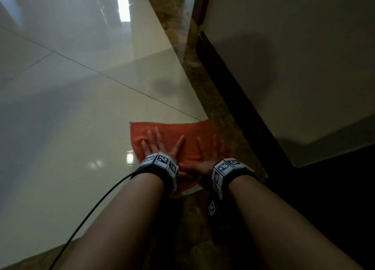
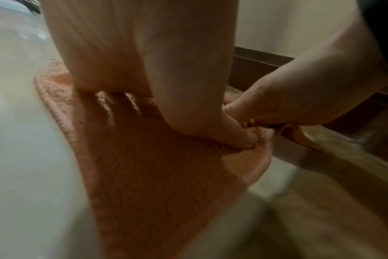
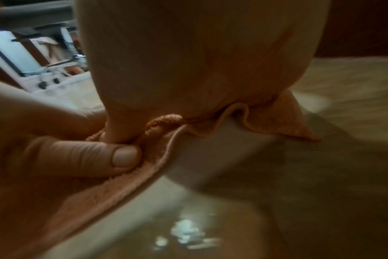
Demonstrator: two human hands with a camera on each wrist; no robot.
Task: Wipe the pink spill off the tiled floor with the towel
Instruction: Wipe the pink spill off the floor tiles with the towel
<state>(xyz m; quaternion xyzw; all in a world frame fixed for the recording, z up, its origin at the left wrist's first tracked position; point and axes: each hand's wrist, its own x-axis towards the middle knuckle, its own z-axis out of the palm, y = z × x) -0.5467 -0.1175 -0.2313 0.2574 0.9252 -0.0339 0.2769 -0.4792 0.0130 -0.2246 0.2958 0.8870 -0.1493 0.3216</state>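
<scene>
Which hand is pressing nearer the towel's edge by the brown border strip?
The right hand: it presses the orange towel beside the brown border strip; the left hand lies toward the pale tiles.

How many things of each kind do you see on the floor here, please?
Towel: 1, orange, spread flat on the tiled floor
Hands pressing on the towel: 2, left hand and right hand
Pink spill: 0 visible
Total: 3

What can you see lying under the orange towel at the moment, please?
Only glossy tiled floor shows around the towel. Both the left hand and right hand press flat on it, so whatever lies beneath, pink spill included, is covered.
</scene>
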